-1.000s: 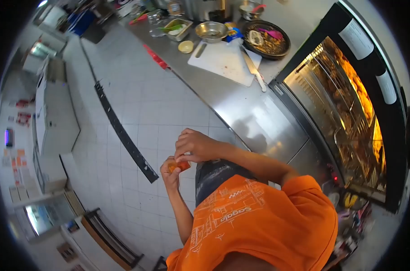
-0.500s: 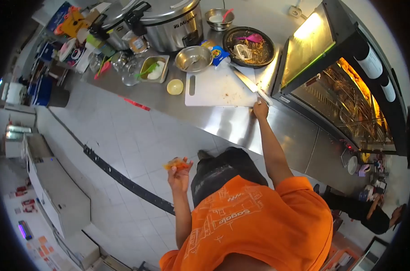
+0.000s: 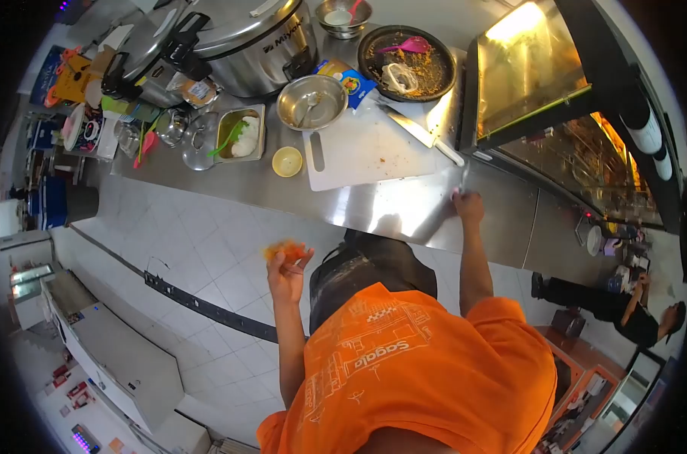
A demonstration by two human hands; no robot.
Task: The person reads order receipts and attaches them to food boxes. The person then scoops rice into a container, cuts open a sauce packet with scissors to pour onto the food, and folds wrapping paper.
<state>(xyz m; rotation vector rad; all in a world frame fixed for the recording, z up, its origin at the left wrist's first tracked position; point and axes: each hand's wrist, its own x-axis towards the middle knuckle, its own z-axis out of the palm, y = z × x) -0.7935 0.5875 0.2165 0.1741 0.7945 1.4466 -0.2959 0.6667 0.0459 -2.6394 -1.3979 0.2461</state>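
Note:
My left hand (image 3: 285,278) is raised over the floor left of my body, its fingers closed around a blurred orange piece of food (image 3: 285,251). My right hand (image 3: 470,206) is closed above the steel counter's front edge. A thin, shiny strip (image 3: 465,178) sticks up from its fingers; what it belongs to is unclear. Just beyond that hand lies a knife (image 3: 419,133) with a pale handle, resting on the white cutting board (image 3: 351,163). Crumbs dot the board. A dark round pan (image 3: 370,57) behind it holds brown bits and a pink spoon (image 3: 411,45).
On the steel counter (image 3: 230,181) stand a metal bowl (image 3: 287,106), a small yellowish bowl (image 3: 287,162), a tray with a green spoon (image 3: 241,136) and large pressure cookers (image 3: 260,57). A lit glass oven (image 3: 529,76) stands right. Another person (image 3: 608,306) is at far right.
My right hand has moved from the knife handle's end toward the counter's front edge; the knife stays on the board. My left hand still holds the orange food, slightly higher in view.

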